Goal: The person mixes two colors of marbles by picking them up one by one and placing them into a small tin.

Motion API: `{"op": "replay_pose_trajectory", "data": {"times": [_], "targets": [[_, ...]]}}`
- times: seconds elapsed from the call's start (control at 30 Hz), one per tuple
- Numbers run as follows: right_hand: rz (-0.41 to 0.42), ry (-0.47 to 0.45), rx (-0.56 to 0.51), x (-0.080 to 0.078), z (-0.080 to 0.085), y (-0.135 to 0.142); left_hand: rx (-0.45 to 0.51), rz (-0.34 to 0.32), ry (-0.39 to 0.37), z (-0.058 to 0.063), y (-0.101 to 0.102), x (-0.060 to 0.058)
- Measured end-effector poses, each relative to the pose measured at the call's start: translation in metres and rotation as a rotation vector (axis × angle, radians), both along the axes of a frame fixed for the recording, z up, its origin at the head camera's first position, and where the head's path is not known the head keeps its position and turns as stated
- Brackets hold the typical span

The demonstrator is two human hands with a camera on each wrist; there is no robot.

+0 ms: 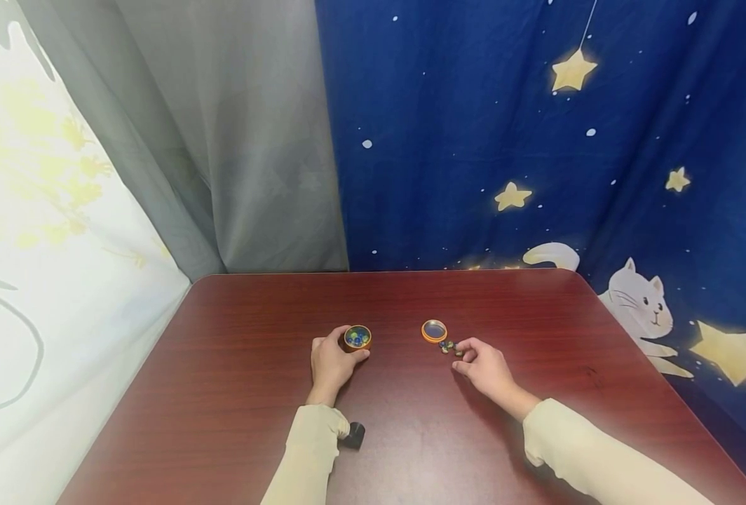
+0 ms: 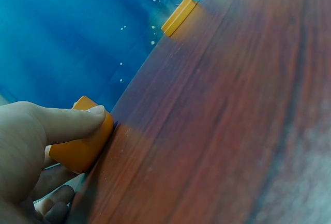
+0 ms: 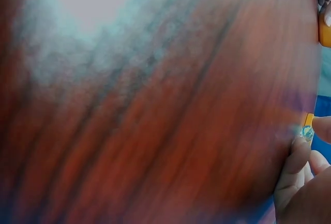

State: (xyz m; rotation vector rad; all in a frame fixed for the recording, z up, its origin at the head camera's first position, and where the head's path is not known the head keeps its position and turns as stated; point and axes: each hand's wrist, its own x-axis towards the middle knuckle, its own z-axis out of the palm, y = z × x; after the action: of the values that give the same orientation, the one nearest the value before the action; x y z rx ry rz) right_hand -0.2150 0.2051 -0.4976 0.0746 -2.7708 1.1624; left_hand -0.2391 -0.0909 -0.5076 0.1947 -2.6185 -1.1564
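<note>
My left hand [image 1: 334, 361] grips a round orange tin [image 2: 83, 151] around its side, thumb on the near side. Blue and yellow-green glass marbles [image 1: 357, 338] fill the tin as seen from above. My right hand [image 1: 488, 368] is low over the table, with its thumb and index finger parted around a small group of loose marbles [image 1: 446, 346]. The index fingertip is right at the nearest marble, and the thumb tip stands a little apart. Beside these marbles lies an orange ring-shaped lid [image 1: 434, 331] with a clear window. In the right wrist view, a marble [image 3: 307, 132] shows by the fingertips.
The reddish-brown wooden table [image 1: 272, 308] reaches back to grey and blue curtains [image 1: 423, 175]. A black object [image 1: 353, 435] sits at the left sleeve's cuff. Light glares off the table's near part.
</note>
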Motion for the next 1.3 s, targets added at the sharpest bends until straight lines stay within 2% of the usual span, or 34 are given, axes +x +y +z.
{"op": "replay_pose_trajectory", "data": {"times": [0.43,0.83,1.3], "targets": [[-0.012,-0.001,0.027,-0.0024,0.0001,-0.0002,-0.009,-0.005,-0.005,-0.0022,-0.0009,-0.003],[-0.02,0.012,0.036,-0.0034,-0.0022,-0.0002,-0.001,-0.005,-0.002,-0.0007,-0.0009,-0.0005],[-0.003,-0.03,0.096,-0.0076,0.0019,-0.0034,0.002,-0.004,-0.002,-0.0008,-0.001,-0.0003]]}}
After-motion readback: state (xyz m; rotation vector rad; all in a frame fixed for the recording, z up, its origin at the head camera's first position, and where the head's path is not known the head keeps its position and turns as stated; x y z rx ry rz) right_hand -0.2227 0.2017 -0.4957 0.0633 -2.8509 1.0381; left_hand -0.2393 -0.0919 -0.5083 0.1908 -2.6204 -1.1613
